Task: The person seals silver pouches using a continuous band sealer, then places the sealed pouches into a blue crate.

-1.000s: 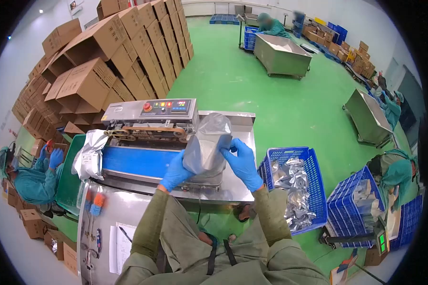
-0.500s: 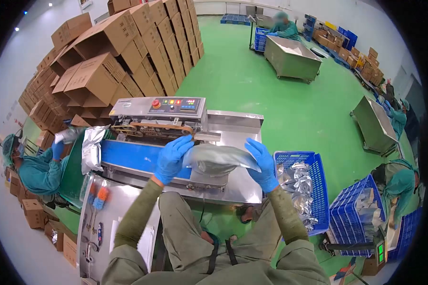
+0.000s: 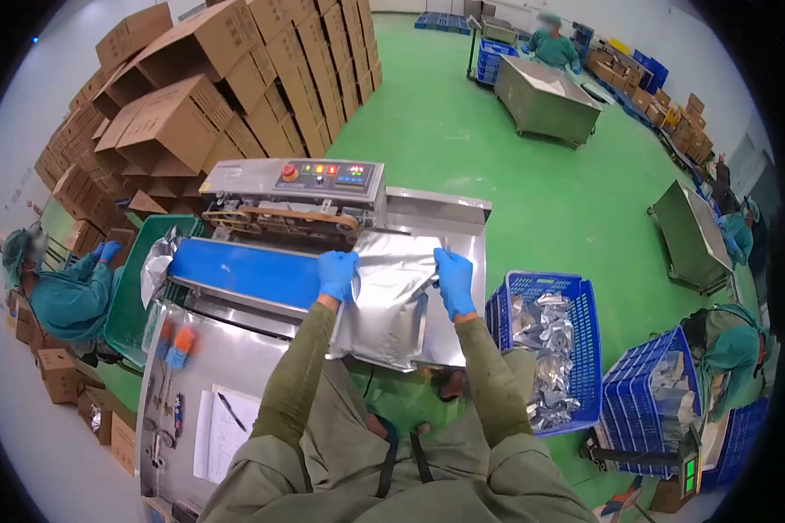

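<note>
A silver foil bag [image 3: 388,301] hangs between my blue-gloved hands, its top edge stretched flat. My left hand [image 3: 337,274] is closed on the bag's upper left corner, beside the end of the blue conveyor belt [image 3: 244,271]. At the upper right corner, my right hand [image 3: 454,281] pinches the same edge. Just beyond the bag stands a band sealing machine [image 3: 292,196] with a red button and lit displays. Another foil bag [image 3: 159,264] tips off the belt's far left end at a green bin [image 3: 131,301].
A blue crate [image 3: 589,349] of foil bags stands at my right. On the steel table [image 3: 183,410] at left lie a clipboard with paper [image 3: 227,431], a pen and small tools. Stacked cartons [image 3: 170,131] rise behind the machine. Co-workers stand at left [image 3: 70,292] and right [image 3: 731,353].
The bag has swung from lying sideways to hanging upright with its top edge pulled straight. My right hand has closed on its corner. The bag at the belt's left end has slid toward the bin.
</note>
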Demonstrator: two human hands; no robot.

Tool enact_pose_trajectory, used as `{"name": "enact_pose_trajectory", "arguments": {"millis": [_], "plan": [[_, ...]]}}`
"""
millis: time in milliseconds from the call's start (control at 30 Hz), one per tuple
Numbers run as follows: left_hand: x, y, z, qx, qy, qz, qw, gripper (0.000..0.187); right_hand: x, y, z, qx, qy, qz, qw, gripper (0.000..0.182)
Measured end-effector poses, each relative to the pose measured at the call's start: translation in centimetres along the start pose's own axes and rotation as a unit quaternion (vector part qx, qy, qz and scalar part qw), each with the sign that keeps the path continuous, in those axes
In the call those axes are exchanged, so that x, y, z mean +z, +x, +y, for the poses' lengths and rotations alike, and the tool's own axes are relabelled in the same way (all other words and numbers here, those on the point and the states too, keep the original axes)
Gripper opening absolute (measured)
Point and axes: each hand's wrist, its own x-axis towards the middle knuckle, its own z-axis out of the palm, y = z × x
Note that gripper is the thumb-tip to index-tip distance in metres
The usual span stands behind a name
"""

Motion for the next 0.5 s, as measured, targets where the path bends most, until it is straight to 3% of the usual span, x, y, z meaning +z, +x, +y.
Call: {"name": "enact_pose_trajectory", "arguments": {"millis": [300,333,367,400,433,467,500], "plan": [[-4.3,3.5,-2.9,0.027,0.037,0.022,0.999,0.031,6.1,3.7,4.1,-0.066,-0.041,-0.025,0.997,0.039],[-5.4,4.3,-3.8,0.027,0.062,0.007,0.998,0.031,7.2,4.4,5.1,-0.149,-0.074,-0.04,0.985,0.038],[-6.2,6.1,-8.3,-0.037,0.016,-0.004,0.999,0.031,8.2,5.4,6.6,-0.226,-0.109,-0.045,0.967,0.037],[-8.0,5.5,-6.1,-0.069,0.022,-0.051,0.996,0.03,9.4,6.4,7.6,-0.279,-0.189,-0.09,0.937,0.033],[-9.5,6.5,-7.5,-0.068,0.085,-0.055,0.993,0.032,10.4,7.9,8.8,-0.414,-0.332,-0.042,0.846,0.029],[-10.9,7.6,-8.9,-0.066,0.148,-0.058,0.985,0.034,10.6,8.3,8.6,-0.359,-0.229,-0.081,0.901,0.028],[-12.8,8.1,-10.6,-0.042,0.044,-0.076,0.995,0.035,8.6,5.7,3.7,-0.179,-0.103,-0.123,0.971,0.032]]}}
